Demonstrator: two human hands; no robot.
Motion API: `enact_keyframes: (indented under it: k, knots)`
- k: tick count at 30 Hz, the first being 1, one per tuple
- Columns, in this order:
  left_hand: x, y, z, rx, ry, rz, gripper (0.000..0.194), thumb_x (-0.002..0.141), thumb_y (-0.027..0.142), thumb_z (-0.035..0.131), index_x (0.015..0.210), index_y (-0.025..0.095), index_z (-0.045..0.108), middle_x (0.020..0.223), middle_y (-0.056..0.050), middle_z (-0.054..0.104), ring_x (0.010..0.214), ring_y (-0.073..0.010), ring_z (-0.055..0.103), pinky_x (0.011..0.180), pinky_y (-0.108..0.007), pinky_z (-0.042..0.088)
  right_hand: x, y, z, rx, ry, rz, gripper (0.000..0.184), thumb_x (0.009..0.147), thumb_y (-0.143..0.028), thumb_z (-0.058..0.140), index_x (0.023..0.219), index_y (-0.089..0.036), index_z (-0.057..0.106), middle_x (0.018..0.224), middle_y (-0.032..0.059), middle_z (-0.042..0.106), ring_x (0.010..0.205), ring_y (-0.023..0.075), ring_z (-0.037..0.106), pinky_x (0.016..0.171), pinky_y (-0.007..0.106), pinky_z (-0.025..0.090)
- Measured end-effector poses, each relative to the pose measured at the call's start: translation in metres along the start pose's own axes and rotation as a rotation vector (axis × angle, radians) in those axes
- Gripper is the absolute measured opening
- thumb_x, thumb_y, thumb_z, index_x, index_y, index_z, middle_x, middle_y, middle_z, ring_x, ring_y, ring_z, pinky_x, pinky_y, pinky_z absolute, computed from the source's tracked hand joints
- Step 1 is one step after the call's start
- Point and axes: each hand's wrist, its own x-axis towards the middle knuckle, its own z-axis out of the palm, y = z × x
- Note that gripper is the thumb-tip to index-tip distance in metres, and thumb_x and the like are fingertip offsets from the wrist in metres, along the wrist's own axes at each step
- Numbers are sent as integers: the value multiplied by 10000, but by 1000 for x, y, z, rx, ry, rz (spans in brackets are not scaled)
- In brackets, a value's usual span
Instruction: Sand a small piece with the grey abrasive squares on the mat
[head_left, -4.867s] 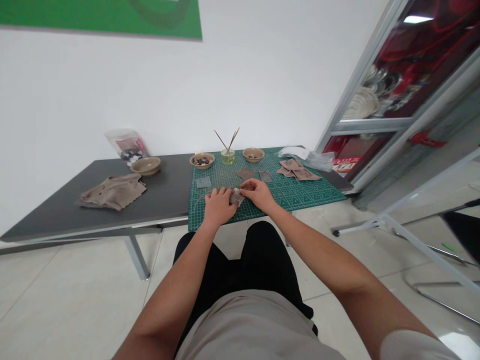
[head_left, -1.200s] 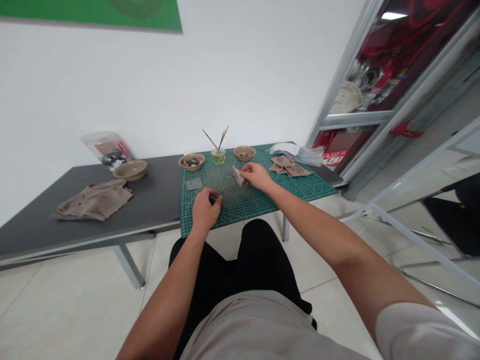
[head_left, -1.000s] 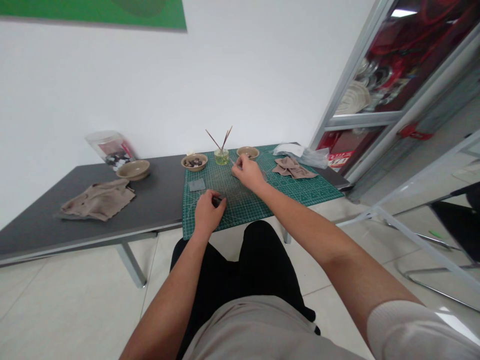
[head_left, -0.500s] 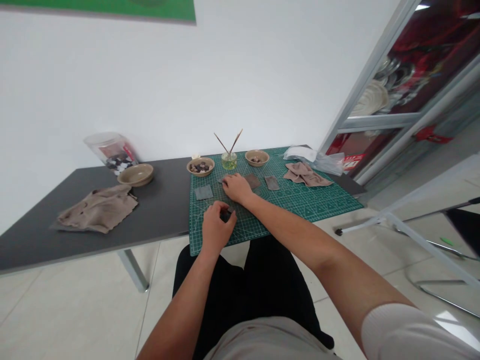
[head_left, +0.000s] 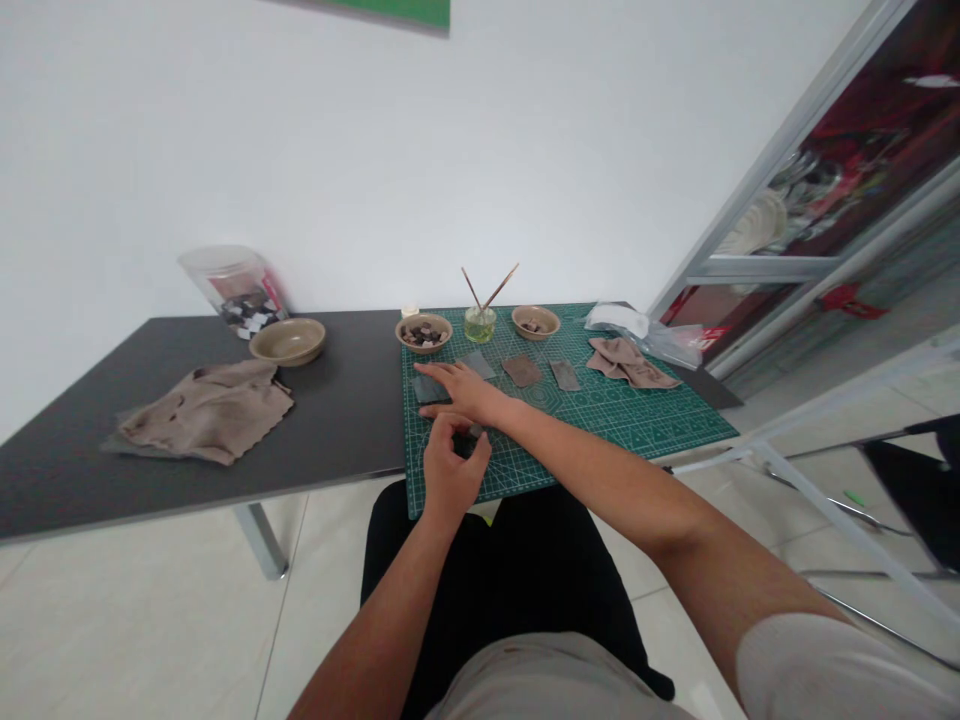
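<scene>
My left hand point(head_left: 455, 468) is closed in a pinch near the front of the green cutting mat point(head_left: 630, 415). A small greyish piece point(head_left: 476, 430) shows at its fingertips, too small to name surely. My right hand point(head_left: 466, 392) is open just beyond it, thumb and fingers spread over a dark grey square sheet point(head_left: 429, 389) and partly hiding it. Behind that hand lies a lighter grey sheet point(head_left: 478, 364). To its right are a brown square sheet point(head_left: 522, 371) and a small grey sheet point(head_left: 565, 376), all flat on the mat.
Along the back stand a bowl of small dark and pale pieces point(head_left: 424, 346), a glass of yellowish liquid point(head_left: 480, 325) with two brushes, and another bowl point(head_left: 535, 335). A crumpled cloth point(head_left: 630, 362) lies right. Leftward are a larger cloth point(head_left: 214, 410), a tan bowl point(head_left: 287, 357) and a clear tub point(head_left: 234, 290).
My right hand has moved left to the dark grey sheet and spread its fingers, uncovering the lighter grey sheet. My left hand still pinches its piece. The camera view has shifted slightly.
</scene>
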Motion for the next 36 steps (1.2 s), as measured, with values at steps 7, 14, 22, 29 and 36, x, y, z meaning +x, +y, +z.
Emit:
enact_keyframes:
  k: [7, 14, 22, 29, 36]
  knots:
    - [-4, -2, -3, -95, -12, -2, 111, 799, 202, 630, 863, 231, 544, 832, -4, 587, 797, -163, 593, 770, -315, 492, 6, -7, -5, -65, -35, 6, 440, 956, -333, 609, 1346, -128, 624, 1278, 145, 687, 1184, 258, 591, 1056, 394, 413]
    - [-4, -2, -5, -152, -38, -67, 133, 794, 167, 615, 872, 237, 535, 845, -15, 575, 802, -165, 579, 777, -332, 494, -11, -19, -8, 165, 184, 317, 295, 968, -315, 526, 1167, -219, 721, 996, 60, 768, 898, 206, 694, 827, 319, 497]
    - [-3, -3, -4, -100, 11, -58, 138, 795, 170, 617, 878, 237, 528, 857, -18, 572, 802, -164, 569, 768, -319, 492, -25, -21, -6, 571, 344, 528, 360, 893, -420, 553, 1180, -222, 644, 828, 27, 712, 531, 150, 614, 544, 285, 496]
    - [3, -3, 1, 69, 32, -51, 122, 840, 218, 629, 951, 230, 582, 881, -12, 604, 824, -163, 588, 798, -313, 493, -61, 13, -12, 519, 359, 568, 311, 815, -298, 633, 1111, -201, 640, 839, 27, 713, 669, 174, 648, 668, 308, 519]
    - [5, 2, 8, 255, -7, 4, 188, 841, 130, 584, 981, 222, 670, 975, -39, 646, 932, -184, 610, 879, -339, 499, -100, 11, -24, 242, 225, 479, 209, 847, -230, 625, 1049, -209, 676, 998, 80, 724, 953, 249, 641, 871, 379, 481]
